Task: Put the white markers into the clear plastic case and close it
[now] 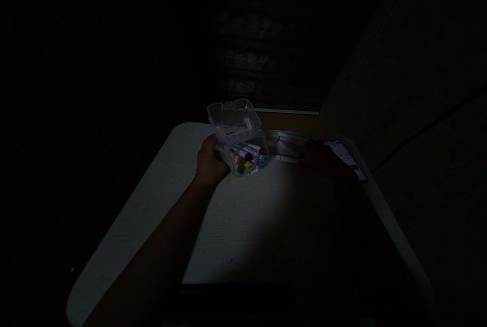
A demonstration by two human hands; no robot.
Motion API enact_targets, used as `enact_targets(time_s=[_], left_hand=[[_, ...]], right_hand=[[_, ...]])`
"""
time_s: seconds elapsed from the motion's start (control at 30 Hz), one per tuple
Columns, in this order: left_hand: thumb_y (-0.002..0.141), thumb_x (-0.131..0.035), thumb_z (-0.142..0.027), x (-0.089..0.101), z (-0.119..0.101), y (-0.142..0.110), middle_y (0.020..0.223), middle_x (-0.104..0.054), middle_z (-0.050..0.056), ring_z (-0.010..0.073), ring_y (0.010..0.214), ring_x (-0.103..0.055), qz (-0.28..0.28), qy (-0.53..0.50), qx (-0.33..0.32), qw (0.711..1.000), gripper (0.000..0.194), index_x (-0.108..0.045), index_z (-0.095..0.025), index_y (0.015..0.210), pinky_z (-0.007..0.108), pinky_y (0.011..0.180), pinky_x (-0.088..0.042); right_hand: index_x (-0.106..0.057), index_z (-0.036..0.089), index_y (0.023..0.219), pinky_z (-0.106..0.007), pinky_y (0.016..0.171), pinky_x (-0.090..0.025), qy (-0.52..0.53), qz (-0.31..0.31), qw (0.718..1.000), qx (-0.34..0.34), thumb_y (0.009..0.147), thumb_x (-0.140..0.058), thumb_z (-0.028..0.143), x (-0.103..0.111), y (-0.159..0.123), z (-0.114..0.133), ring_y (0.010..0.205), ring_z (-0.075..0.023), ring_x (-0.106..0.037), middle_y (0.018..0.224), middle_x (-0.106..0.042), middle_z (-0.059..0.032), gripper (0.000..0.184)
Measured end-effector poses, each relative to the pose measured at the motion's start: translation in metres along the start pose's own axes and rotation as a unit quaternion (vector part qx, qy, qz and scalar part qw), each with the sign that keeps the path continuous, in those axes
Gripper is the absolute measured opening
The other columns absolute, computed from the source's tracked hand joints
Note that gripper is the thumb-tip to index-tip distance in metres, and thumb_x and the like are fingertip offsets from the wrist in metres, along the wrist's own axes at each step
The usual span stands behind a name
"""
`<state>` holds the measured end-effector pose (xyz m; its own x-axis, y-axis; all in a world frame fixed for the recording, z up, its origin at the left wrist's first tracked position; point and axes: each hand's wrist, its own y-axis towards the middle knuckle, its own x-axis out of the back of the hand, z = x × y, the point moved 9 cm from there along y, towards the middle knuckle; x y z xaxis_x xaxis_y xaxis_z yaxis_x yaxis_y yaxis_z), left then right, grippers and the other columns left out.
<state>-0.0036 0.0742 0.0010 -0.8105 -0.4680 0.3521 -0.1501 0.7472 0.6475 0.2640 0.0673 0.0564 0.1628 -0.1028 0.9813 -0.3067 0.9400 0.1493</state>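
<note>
A clear plastic box [233, 169] with its hinged lid [234, 123] raised stands on a pale table. White markers [244, 153] lie inside, their coloured ends facing me: orange, green, yellow, purple, pink, blue and red among them. My left hand [208, 165] is closed round the box's left side. Deep in shadow, my right hand [316, 157] reaches over several loose white markers [284, 158] to the right of the box. Its fingertips are close to these markers, but the dark hides whether they grip one.
A phone [348, 158] with a lit screen lies by the table's right edge, beside my right hand. The pale table [228, 230] has rounded corners. A wall [411, 114] rises on the right, and dim patterned cloth [247, 58] shows beyond the table.
</note>
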Motion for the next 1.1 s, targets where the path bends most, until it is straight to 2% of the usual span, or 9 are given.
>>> enact_targets(time_s=[0.2,0.3,0.4,0.47,0.63,0.77,0.87,1.0,1.1], left_hand=[[0.058,-0.073,-0.032,-0.001,0.000,0.000,0.119,-0.059,0.009,0.0311,0.109,-0.057,0.001,-0.007,-0.002,1.000,0.059,-0.056,-0.021,0.114,0.046,0.092,-0.047],[0.059,-0.073,-0.033,-0.001,0.000,0.001,0.119,-0.059,0.009,0.0315,0.110,-0.056,0.006,-0.007,-0.002,1.000,0.057,-0.056,-0.021,0.113,0.047,0.093,-0.046],[0.059,-0.073,-0.033,0.000,0.001,0.001,0.119,-0.060,0.007,0.0316,0.110,-0.056,0.001,-0.008,0.002,1.000,0.056,-0.056,-0.024,0.111,0.047,0.092,-0.047],[0.058,-0.073,-0.034,0.000,0.002,0.001,0.118,-0.060,0.007,0.0321,0.111,-0.056,0.001,-0.009,0.005,1.000,0.057,-0.056,-0.025,0.111,0.047,0.092,-0.047],[0.057,-0.074,-0.034,-0.001,0.001,0.001,0.119,-0.059,0.007,0.0319,0.110,-0.056,0.007,-0.009,0.003,1.000,0.058,-0.056,-0.023,0.111,0.047,0.093,-0.047],[0.058,-0.074,-0.034,-0.001,-0.001,0.001,0.118,-0.059,0.007,0.0314,0.110,-0.056,0.003,-0.009,-0.001,1.000,0.058,-0.056,-0.023,0.111,0.046,0.093,-0.046],[0.058,-0.073,-0.032,0.000,-0.003,0.001,0.117,-0.060,0.008,0.0315,0.110,-0.056,0.004,-0.005,-0.009,1.000,0.056,-0.056,-0.022,0.111,0.046,0.094,-0.046],[0.059,-0.072,-0.032,-0.001,-0.001,0.001,0.118,-0.060,0.009,0.0323,0.109,-0.056,0.008,0.005,-0.005,1.000,0.057,-0.056,-0.019,0.113,0.046,0.094,-0.046],[0.059,-0.073,-0.032,-0.002,0.004,0.001,0.118,-0.060,0.008,0.0317,0.109,-0.056,0.007,0.013,0.003,1.000,0.056,-0.056,-0.022,0.111,0.045,0.093,-0.046]], right_hand=[[-0.057,0.016,0.111,-0.037,0.081,-0.052,0.026,0.007,1.000,0.010,0.090,-0.053,0.036,0.015,-0.002,0.004,0.094,-0.0163,-0.060,0.111,-0.060,-0.0068,0.029],[-0.061,0.015,0.099,-0.033,0.077,-0.052,0.047,-0.002,0.999,0.023,0.089,-0.055,0.035,0.023,-0.005,0.009,0.085,-0.0134,-0.061,0.098,-0.064,-0.0047,0.023],[-0.064,0.017,0.081,-0.028,0.069,-0.049,0.075,-0.020,0.996,0.035,0.081,-0.064,0.027,0.030,-0.006,0.015,0.074,-0.0130,-0.061,0.083,-0.067,-0.0027,0.010],[-0.064,0.019,0.076,-0.027,0.066,-0.048,0.093,-0.042,0.994,0.037,0.075,-0.068,0.022,0.035,-0.006,0.018,0.071,-0.0145,-0.061,0.079,-0.068,-0.0025,0.006],[-0.064,0.019,0.083,-0.029,0.070,-0.049,0.129,-0.112,0.985,0.027,0.071,-0.069,0.021,0.052,-0.009,0.020,0.076,-0.0165,-0.062,0.085,-0.068,-0.0033,0.012],[-0.065,0.018,0.085,-0.026,0.064,-0.049,0.158,-0.139,0.977,0.027,0.072,-0.069,0.025,0.065,-0.013,0.022,0.069,-0.0150,-0.062,0.080,-0.067,-0.0021,0.016],[-0.066,0.019,0.094,-0.027,0.064,-0.050,0.181,-0.204,0.962,0.023,0.072,-0.068,0.027,0.084,-0.023,0.024,0.073,-0.0163,-0.063,0.084,-0.068,-0.0034,0.023],[-0.066,0.020,0.101,-0.026,0.066,-0.052,0.200,-0.317,0.927,0.000,0.078,-0.065,0.031,0.115,-0.050,0.024,0.074,-0.0146,-0.064,0.091,-0.068,-0.0032,0.026],[-0.065,0.017,0.105,-0.025,0.068,-0.052,0.204,-0.385,0.900,0.000,0.081,-0.063,0.035,0.133,-0.071,0.030,0.075,-0.0128,-0.063,0.095,-0.068,-0.0057,0.030]])
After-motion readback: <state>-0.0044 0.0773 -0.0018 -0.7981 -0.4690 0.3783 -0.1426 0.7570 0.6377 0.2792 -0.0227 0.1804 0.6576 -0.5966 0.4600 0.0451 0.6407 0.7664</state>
